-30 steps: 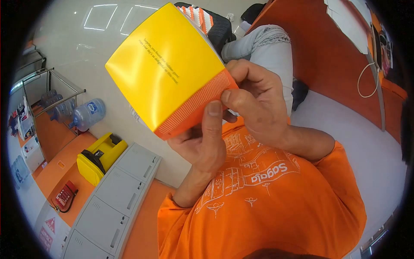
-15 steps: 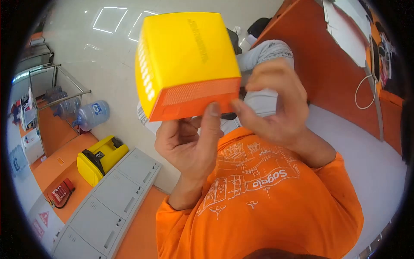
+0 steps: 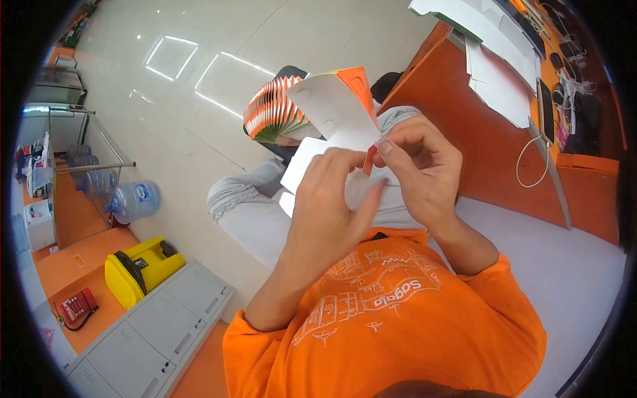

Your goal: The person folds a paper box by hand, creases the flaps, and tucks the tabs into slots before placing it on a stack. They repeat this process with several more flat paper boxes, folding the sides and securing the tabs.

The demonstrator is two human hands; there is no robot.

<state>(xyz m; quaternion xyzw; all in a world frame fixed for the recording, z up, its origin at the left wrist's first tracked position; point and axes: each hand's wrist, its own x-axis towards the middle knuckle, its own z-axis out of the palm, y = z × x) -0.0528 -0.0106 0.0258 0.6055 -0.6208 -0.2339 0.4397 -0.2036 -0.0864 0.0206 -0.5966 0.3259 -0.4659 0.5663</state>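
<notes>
A yellow-and-orange cardboard carton (image 3: 332, 106) hangs open above my lap, its plain white inside facing me and loose flaps sticking out. My right hand (image 3: 424, 172) pinches the edge of its small orange tab between thumb and fingers. My left hand (image 3: 328, 205) lies across the front of the carton, fingers bent over the white panels near the tab. Its thumb stands apart and is smeared by motion. Beyond the carton, a fanned stack of orange-and-white folded pieces with green edges (image 3: 272, 109) rests on something dark.
On the right is a brown desk panel (image 3: 464, 132) with white sheets (image 3: 497, 89) on top and a looped white cable (image 3: 531, 169). On the left are water jugs (image 3: 136, 201), a yellow bin (image 3: 142, 268), a fire extinguisher (image 3: 76, 306) and grey lockers (image 3: 156, 325).
The carton has turned from its closed yellow face to its open white inside and is lower. My left hand has moved from beneath it to its front. The fanned stack has come into view.
</notes>
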